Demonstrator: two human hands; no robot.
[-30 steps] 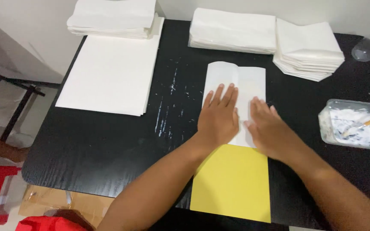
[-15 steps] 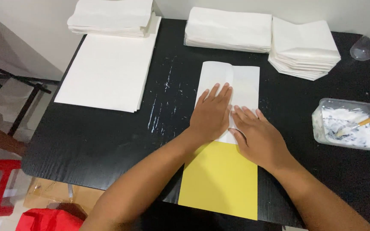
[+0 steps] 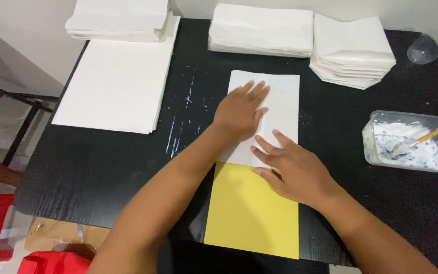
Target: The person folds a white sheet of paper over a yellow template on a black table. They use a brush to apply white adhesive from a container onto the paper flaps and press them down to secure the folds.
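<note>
A folded white paper sheet [image 3: 284, 94] lies on a yellow sheet [image 3: 252, 218] in the middle of the black table [image 3: 102, 167]. My left hand [image 3: 242, 109] lies flat on the white paper's left half, fingers spread toward the far edge. Nearer to me, my right hand [image 3: 292, 170] presses on the paper's lower edge, where white meets yellow, fingers pointing left. Neither hand grips anything.
A large stack of white sheets [image 3: 115, 81] lies at the left, with folded piles [image 3: 120, 20] behind it and more [image 3: 262, 28], [image 3: 353, 50] at the back. A clear tub of white paste [image 3: 414, 144] with a brush [image 3: 432, 134] stands at the right. A clear cup [image 3: 423, 48] is far right.
My left hand has slid up and left along the white paper. My right hand has drawn back down to the paper's lower edge.
</note>
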